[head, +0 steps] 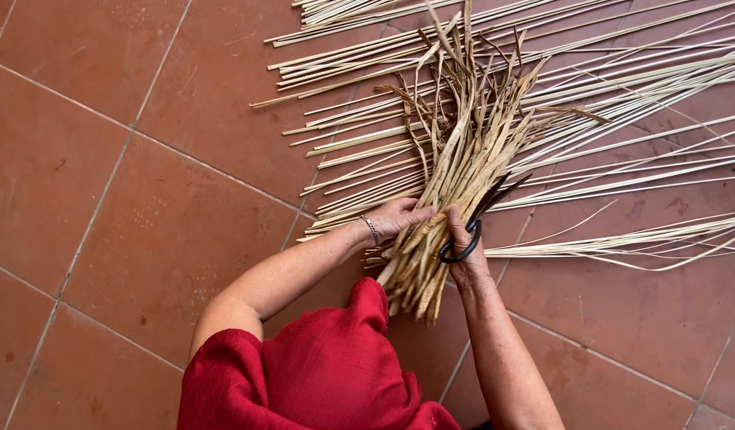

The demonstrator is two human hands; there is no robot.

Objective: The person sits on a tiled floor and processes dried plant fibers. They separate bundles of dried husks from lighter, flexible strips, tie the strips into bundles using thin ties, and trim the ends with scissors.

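Note:
A thick bundle of dry, pale-yellow leaf strips (455,167) stands tilted in front of me, cut ends down near my lap. My left hand (401,216) grips the bundle from its left side; a thin bracelet circles that wrist. My right hand (465,248) clasps the bundle from the right and also holds black scissors (472,231), a finger through one handle loop, the blades pointing up and right along the strips.
Many long, thin pale strips (622,103) lie spread across the terracotta floor tiles (105,199) from the top middle to the right edge. A separate curved sheaf (638,239) lies at the right. Red cloth (319,374) covers my lap at the bottom.

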